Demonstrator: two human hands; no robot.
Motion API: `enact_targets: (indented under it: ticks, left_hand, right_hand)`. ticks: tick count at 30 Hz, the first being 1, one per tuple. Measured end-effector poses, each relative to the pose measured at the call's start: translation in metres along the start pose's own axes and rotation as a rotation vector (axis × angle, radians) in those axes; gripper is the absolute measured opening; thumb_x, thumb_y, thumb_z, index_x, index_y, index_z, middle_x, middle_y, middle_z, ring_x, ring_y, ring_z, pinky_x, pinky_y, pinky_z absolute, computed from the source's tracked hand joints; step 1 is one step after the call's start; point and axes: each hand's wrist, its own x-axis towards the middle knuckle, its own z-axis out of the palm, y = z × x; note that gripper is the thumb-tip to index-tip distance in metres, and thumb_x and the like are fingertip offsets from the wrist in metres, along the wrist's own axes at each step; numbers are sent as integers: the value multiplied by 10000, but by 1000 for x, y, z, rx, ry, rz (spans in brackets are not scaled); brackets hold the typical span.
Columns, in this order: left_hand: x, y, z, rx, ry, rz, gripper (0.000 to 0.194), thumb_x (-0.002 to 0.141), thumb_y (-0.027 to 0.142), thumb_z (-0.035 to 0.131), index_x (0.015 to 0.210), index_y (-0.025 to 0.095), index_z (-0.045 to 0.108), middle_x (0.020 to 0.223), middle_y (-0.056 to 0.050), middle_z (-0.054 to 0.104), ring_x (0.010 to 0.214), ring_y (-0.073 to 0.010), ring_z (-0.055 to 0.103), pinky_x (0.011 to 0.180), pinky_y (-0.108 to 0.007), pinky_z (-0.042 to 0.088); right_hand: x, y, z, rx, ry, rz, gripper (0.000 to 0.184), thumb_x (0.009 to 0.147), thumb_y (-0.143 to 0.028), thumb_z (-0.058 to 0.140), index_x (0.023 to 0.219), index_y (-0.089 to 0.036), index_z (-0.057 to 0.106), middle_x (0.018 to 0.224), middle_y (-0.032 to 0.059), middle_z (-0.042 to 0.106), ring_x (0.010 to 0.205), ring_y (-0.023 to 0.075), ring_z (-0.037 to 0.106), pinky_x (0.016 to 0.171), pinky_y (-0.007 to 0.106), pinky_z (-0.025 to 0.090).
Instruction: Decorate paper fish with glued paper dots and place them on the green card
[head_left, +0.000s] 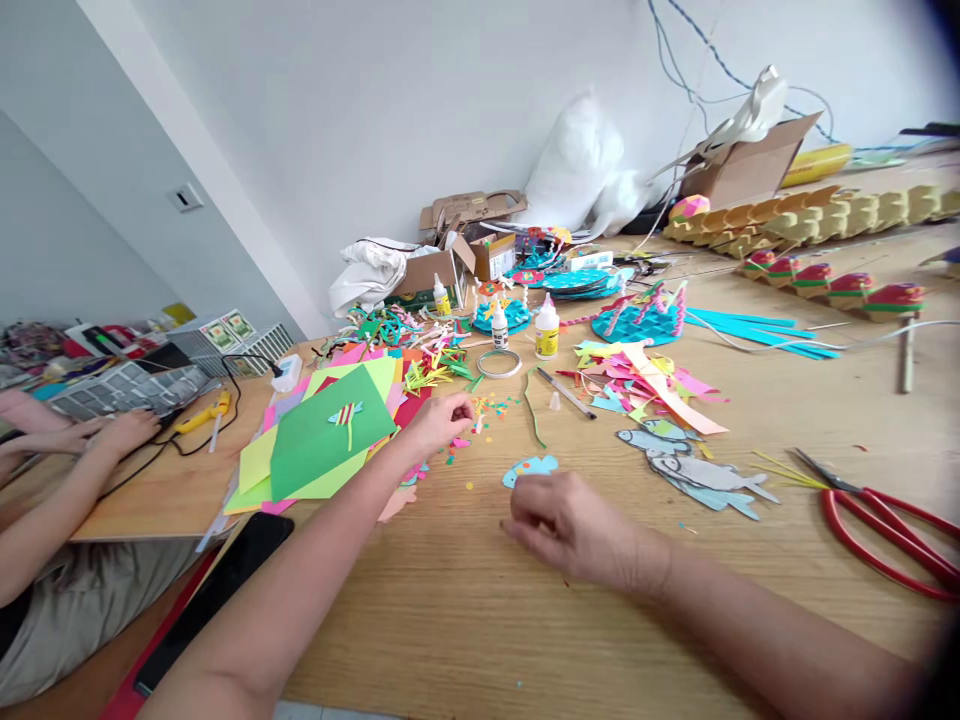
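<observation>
Left forearm [315, 600] over table [450, 625]; left hand [441, 424] bunched near paper bits [493, 405], contents unclear. Right hand [574, 520] curled by blue fish [526, 468]; cannot tell grip.

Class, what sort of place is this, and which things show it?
Probably a craft workroom: coloured paper sheets, glue bottles and red-handled scissors lie or stand on a wooden table.
</observation>
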Motion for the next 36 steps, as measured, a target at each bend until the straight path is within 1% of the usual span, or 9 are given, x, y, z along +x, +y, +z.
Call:
enact_targets:
  ticks: [2, 4, 6, 8, 13, 20, 30, 33, 36]
  left_hand:
    - [-7, 11, 2, -101, -5, 10, 78, 685, 151, 466, 730, 156, 530, 635, 36, 539, 581, -81, 499, 526, -168, 379]
    - [-14, 24, 5, -281, -10, 27, 66, 686, 164, 489, 741, 156, 526, 656, 32, 542, 604, -81, 504, 559, -177, 397]
    - [-20, 37, 8, -397, 1, 56, 56, 687, 157, 504, 741, 155, 520, 685, 24, 541, 649, -86, 511, 611, -189, 411]
    - [-25, 47, 12, -448, 6, 85, 71, 702, 146, 495, 769, 161, 510, 718, 20, 537, 688, -89, 516, 648, -197, 419]
    - [-31, 61, 18, -398, 24, 89, 141, 720, 113, 483, 840, 186, 487, 759, 21, 552, 718, -93, 536, 659, -201, 429]
    - [-32, 67, 22, -235, 46, 60, 158, 710, 86, 472, 819, 199, 470, 705, 47, 574, 666, -82, 551, 602, -175, 413]
    - [-30, 72, 24, -270, 26, 26, 178, 698, 74, 477, 831, 193, 474, 674, 50, 577, 636, -78, 555, 578, -166, 422]
    - [-34, 66, 22, -198, 38, 72, 162, 716, 87, 481, 841, 189, 500, 725, 31, 585, 675, -89, 558, 620, -188, 437]
    - [-46, 56, 21, 17, 33, 194, 126, 756, 97, 455, 803, 174, 543, 781, -4, 592, 766, -125, 546, 716, -250, 436]
  right_hand:
    - [5, 11, -5, 117, 156, 231, 208, 779, -269, 427, 612, -165, 492, 563, -9, 508, 510, 78, 430, 483, 202, 315]
    - [9, 21, -8, 251, 244, 410, 167, 756, -269, 451, 632, -167, 498, 545, -22, 500, 484, 75, 430, 453, 193, 320]
    - [11, 29, -9, 378, 272, 521, 129, 741, -262, 458, 673, -166, 510, 532, -32, 494, 456, 74, 440, 425, 188, 326]
    - [12, 33, -9, 450, 262, 572, 114, 731, -255, 462, 713, -162, 524, 528, -34, 496, 444, 76, 454, 409, 186, 332]
    - [12, 33, -9, 367, 240, 551, 120, 714, -241, 476, 721, -157, 561, 530, -28, 507, 465, 78, 460, 424, 183, 334]
    - [10, 32, -10, 185, 235, 457, 121, 719, -213, 466, 679, -155, 564, 513, -31, 493, 466, 72, 420, 432, 181, 291]
    - [10, 37, -11, 115, 193, 432, 115, 724, -205, 441, 681, -153, 533, 573, -15, 520, 503, 81, 431, 465, 191, 307]
    - [8, 42, -16, 86, 180, 431, 117, 738, -209, 424, 688, -162, 519, 584, -17, 513, 519, 86, 425, 475, 195, 307]
    - [6, 50, -24, 38, 139, 439, 113, 743, -212, 418, 694, -169, 509, 578, -21, 504, 520, 89, 421, 482, 201, 305]
